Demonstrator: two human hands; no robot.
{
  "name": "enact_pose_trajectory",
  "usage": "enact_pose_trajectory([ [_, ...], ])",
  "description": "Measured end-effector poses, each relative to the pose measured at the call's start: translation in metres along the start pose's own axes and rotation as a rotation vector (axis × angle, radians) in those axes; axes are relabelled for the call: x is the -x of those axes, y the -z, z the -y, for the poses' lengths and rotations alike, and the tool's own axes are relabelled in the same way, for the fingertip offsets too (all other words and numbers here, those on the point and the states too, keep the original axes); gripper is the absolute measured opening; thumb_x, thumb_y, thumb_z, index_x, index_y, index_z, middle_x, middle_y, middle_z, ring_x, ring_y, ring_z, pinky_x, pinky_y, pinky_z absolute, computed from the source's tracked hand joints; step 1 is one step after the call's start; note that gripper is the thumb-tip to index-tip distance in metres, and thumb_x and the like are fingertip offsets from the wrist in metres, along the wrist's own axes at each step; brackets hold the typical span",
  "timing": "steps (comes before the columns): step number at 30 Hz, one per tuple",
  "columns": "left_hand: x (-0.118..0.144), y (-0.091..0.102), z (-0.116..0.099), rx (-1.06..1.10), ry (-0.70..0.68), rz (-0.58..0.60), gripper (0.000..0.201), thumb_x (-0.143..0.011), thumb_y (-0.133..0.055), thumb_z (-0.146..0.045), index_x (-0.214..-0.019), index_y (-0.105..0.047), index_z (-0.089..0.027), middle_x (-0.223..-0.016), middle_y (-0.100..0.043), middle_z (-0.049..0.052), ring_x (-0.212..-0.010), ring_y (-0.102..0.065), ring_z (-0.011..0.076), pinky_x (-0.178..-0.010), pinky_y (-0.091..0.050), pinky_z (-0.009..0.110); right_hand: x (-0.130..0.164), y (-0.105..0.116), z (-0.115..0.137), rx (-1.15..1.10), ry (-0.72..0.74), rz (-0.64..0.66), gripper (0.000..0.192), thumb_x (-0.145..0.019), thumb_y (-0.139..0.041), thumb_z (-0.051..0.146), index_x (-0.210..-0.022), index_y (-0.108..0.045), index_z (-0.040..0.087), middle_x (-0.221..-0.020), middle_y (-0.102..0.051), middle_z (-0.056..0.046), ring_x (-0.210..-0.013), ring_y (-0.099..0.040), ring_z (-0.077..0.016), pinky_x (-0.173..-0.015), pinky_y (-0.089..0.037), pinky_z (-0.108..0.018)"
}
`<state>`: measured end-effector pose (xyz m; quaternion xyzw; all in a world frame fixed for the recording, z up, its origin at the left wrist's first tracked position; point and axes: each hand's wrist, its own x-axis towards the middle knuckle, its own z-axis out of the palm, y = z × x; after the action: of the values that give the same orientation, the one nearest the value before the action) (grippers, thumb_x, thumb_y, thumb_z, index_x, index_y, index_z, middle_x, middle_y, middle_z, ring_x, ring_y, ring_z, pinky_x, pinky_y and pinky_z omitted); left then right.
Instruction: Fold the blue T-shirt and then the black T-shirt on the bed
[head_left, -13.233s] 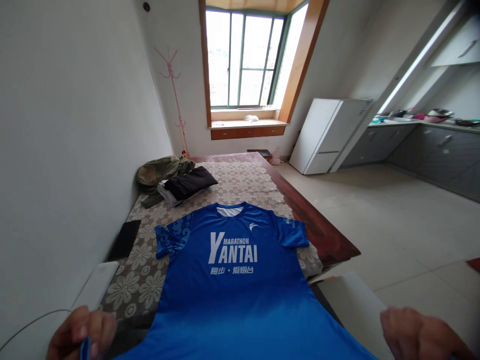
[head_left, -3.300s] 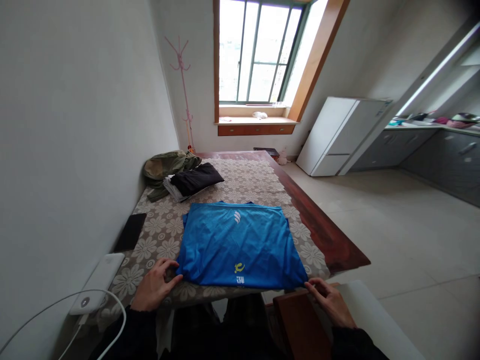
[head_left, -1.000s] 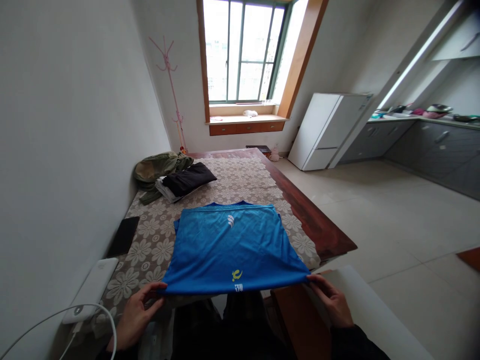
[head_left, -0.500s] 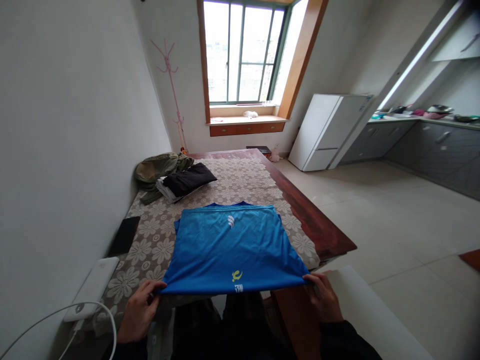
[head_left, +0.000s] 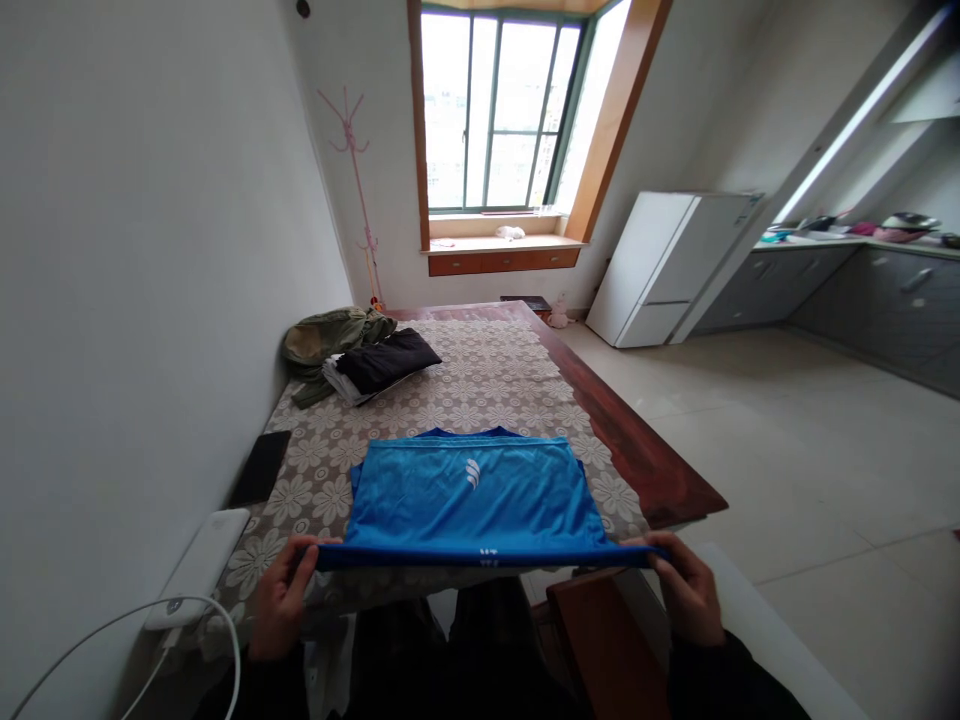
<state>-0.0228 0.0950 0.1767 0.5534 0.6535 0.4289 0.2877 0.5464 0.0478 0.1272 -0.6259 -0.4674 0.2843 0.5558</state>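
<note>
The blue shirt [head_left: 469, 495] lies folded on the flowered tablecloth [head_left: 480, 375], its near edge lifted off the table and stretched taut between the two hands. The left hand [head_left: 281, 600] pinches the left corner with fingers [head_left: 304, 562] closed narrowly on the cloth, and the right hand [head_left: 686, 590] grips the right corner the same way. Just left of the left fingers lie a white box [head_left: 199, 565] and its cable [head_left: 112, 640], with a dark phone [head_left: 261, 467] beyond; a clothes pile [head_left: 356, 355] sits well past the shirt.

Shirt [head_left: 472, 495] lies on the table [head_left: 652, 470], clothes pile [head_left: 356, 355] behind it.
</note>
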Motion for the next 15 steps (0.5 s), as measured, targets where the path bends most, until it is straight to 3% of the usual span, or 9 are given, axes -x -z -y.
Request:
enact_pose_trajectory([
  [4,-0.059,-0.033,-0.021,-0.202,0.014,-0.163,0.041,-0.098,-0.040,-0.058,-0.102,-0.061,-0.024,-0.093,-0.073,0.006,-0.090,-0.070,0.0267,-0.085,-0.056,0.038,-0.069,-0.030,0.016,0.170,-0.022,-0.088,0.037,-0.078,-0.067,0.054,-0.093,-0.070,0.020,-0.086,-0.073,-0.006,-0.082,-0.066,-0.0266,-0.074,-0.052,-0.033],
  [8,-0.128,-0.075,-0.042,-0.496,0.084,-0.144,0.033,-0.104,-0.033,-0.038,-0.117,-0.059,-0.021,-0.106,-0.075,0.012,-0.100,-0.071,0.0271,-0.086,-0.052,0.035,-0.136,-0.077,0.037,0.419,-0.029,-0.073,0.038,-0.085,-0.054,0.045,-0.104,-0.070,0.016,-0.094,-0.074,-0.011,-0.087,-0.067,-0.0279,-0.079,-0.051,-0.036],
  [11,-0.165,-0.099,-0.049,-0.578,0.122,-0.099,0.032,-0.104,-0.038,-0.036,-0.120,-0.061,-0.020,-0.100,-0.076,0.014,-0.095,-0.072,0.0292,-0.080,-0.051,0.035,-0.159,-0.106,0.043,0.682,-0.094,-0.065,0.034,-0.092,-0.049,0.032,-0.114,-0.070,0.017,-0.102,-0.074,-0.014,-0.096,-0.068,-0.0277,-0.086,-0.049,-0.036],
  [15,-0.183,-0.112,-0.045,-0.613,0.122,-0.036,0.030,-0.103,-0.043,-0.036,-0.116,-0.065,-0.020,-0.097,-0.076,0.015,-0.094,-0.072,0.0312,-0.079,-0.051,0.037,-0.162,-0.122,0.036,0.782,-0.181,-0.050,0.028,-0.095,-0.051,0.027,-0.115,-0.070,0.020,-0.099,-0.074,-0.016,-0.094,-0.068,-0.0306,-0.083,-0.048,-0.040],
])
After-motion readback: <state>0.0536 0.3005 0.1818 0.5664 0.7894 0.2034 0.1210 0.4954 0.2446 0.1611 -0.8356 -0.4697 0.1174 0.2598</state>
